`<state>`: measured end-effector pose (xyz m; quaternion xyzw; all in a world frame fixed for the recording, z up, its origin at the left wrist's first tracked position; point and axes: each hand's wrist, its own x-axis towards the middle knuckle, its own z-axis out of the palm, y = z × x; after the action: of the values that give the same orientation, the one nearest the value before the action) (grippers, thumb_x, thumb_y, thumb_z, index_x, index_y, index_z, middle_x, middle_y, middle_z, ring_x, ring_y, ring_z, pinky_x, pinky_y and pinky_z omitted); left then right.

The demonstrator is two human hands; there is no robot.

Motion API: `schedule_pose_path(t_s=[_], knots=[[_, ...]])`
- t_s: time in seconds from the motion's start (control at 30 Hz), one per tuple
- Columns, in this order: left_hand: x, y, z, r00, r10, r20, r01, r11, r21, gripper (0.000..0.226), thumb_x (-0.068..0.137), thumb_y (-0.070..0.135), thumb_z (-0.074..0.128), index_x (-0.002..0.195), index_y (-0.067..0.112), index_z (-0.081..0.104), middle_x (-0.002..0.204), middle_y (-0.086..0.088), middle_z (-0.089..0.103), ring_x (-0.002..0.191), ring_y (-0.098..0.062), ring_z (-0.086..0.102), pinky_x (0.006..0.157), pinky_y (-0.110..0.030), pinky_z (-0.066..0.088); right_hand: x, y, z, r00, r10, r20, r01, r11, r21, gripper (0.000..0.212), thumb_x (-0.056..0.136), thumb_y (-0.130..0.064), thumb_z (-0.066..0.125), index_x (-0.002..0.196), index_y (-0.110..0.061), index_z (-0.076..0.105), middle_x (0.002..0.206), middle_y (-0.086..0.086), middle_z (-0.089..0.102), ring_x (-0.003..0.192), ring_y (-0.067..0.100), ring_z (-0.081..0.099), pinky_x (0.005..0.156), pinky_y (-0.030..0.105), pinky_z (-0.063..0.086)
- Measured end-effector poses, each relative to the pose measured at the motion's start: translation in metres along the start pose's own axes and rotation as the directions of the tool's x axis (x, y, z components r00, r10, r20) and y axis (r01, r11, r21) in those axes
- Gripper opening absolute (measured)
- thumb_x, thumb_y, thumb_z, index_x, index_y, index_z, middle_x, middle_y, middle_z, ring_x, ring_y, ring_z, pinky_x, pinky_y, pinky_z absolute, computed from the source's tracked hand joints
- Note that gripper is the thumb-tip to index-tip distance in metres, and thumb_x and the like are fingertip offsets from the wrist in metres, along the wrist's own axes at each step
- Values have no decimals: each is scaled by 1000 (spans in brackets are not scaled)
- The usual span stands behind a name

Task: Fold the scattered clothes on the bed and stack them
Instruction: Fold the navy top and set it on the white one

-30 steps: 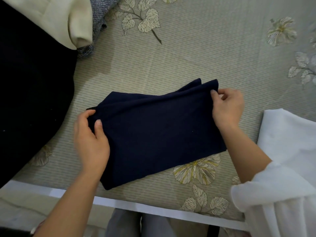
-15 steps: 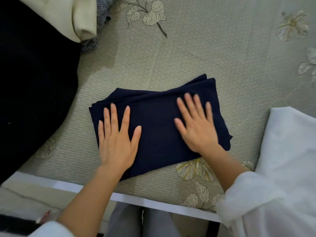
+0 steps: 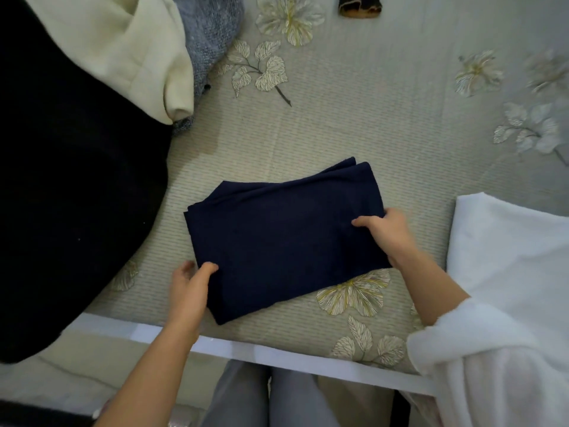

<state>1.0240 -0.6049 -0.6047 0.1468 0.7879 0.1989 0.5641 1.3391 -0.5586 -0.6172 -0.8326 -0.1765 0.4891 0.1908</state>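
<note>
Both hands have slid off the top of the navy garment (image 3: 283,241), where they lay flat half a second ago, and gone out to its sides. Left hand (image 3: 191,291) now pinches the near-left corner, thumb on top, fingers tucked under. Right hand (image 3: 385,232) grips the right edge the same way.

Around it: a big black garment (image 3: 70,195) fills the left side, apart from the navy one, with a cream garment (image 3: 123,47) draped over it and a blue-grey knit (image 3: 209,35) behind that. White cloth (image 3: 508,257) sits just beside the right hand. Some small dark item (image 3: 358,7) is way up at the far edge, can't tell what.

The navy garment is folded into a rough, slightly skewed rectangle, layers peeking out at the far right corner. It lies on the floral bedsheet (image 3: 338,118) close to the bed's near white edge (image 3: 277,355).
</note>
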Motion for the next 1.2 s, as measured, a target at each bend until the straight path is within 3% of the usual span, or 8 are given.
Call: schedule_pose_path(t_s=[0.13, 0.3, 0.5, 0.6, 0.77, 0.97, 1.07, 1.2], knots=[[-15, 29, -7, 996, 50, 72, -56, 995, 81, 5, 86, 12, 60, 87, 14, 64, 87, -2, 67, 80, -16, 60, 67, -28, 46, -28, -11, -16, 986, 78, 147, -94, 990, 108, 27, 73, -14, 71, 99, -10, 66, 94, 12, 72, 86, 31, 68, 75, 40, 56], [-47, 67, 7, 960, 215, 182, -250, 947, 201, 13, 86, 9, 57, 88, 20, 62, 83, -1, 67, 74, -17, 60, 68, -32, 46, -75, 10, -64, 987, 85, 133, -113, 970, 216, 26, 78, -13, 70, 103, -10, 68, 98, 11, 72, 92, 29, 68, 87, 44, 55], [-98, 103, 78, 851, 304, 428, -454, 836, 308, 24, 89, 9, 53, 98, 28, 62, 96, 2, 67, 90, -18, 63, 76, -33, 51, -139, 67, -141, 991, 130, -38, -92, 849, 520, 28, 80, -5, 66, 107, -13, 65, 101, 6, 71, 93, 28, 67, 81, 40, 55], [-131, 109, 135, 762, 325, 560, -582, 723, 373, 30, 90, 10, 49, 110, 28, 61, 100, 3, 68, 90, -19, 65, 81, -41, 54, -163, 98, -167, 964, 228, -137, -83, 749, 658, 26, 80, -8, 65, 103, -18, 64, 105, 8, 70, 94, 31, 65, 83, 46, 55], [-184, 125, 238, 536, 400, 743, -830, 409, 379, 26, 92, 5, 42, 100, 21, 60, 86, -2, 67, 79, -28, 65, 76, -50, 55, -186, 137, -188, 878, 383, -288, 40, 540, 841, 29, 85, -6, 62, 113, -16, 58, 100, 3, 65, 90, 28, 62, 67, 35, 51], [-239, 139, 370, 234, 376, 897, -972, 109, 208, 39, 90, -2, 39, 116, 11, 64, 101, -8, 67, 87, -21, 61, 75, -28, 47, -176, 164, -202, 798, 507, -326, 179, 317, 931, 45, 87, -9, 64, 130, -22, 54, 111, 1, 62, 103, 27, 60, 93, 46, 51], [-239, 142, 420, 160, 402, 901, -986, 28, 162, 40, 91, 6, 42, 122, 21, 62, 111, -5, 66, 98, -22, 63, 89, -37, 51, -157, 173, -202, 757, 553, -348, 228, 276, 934, 49, 87, -10, 66, 134, -19, 53, 121, 2, 61, 109, 27, 59, 99, 48, 48], [-212, 121, 440, 176, 436, 883, -962, -114, 248, 48, 96, 18, 50, 143, 21, 40, 134, -6, 45, 122, -19, 44, 108, -36, 33, -123, 191, -190, 718, 641, -272, 81, 312, 947, 47, 89, -13, 65, 134, -12, 51, 126, 8, 59, 110, 28, 58, 98, 43, 48]])
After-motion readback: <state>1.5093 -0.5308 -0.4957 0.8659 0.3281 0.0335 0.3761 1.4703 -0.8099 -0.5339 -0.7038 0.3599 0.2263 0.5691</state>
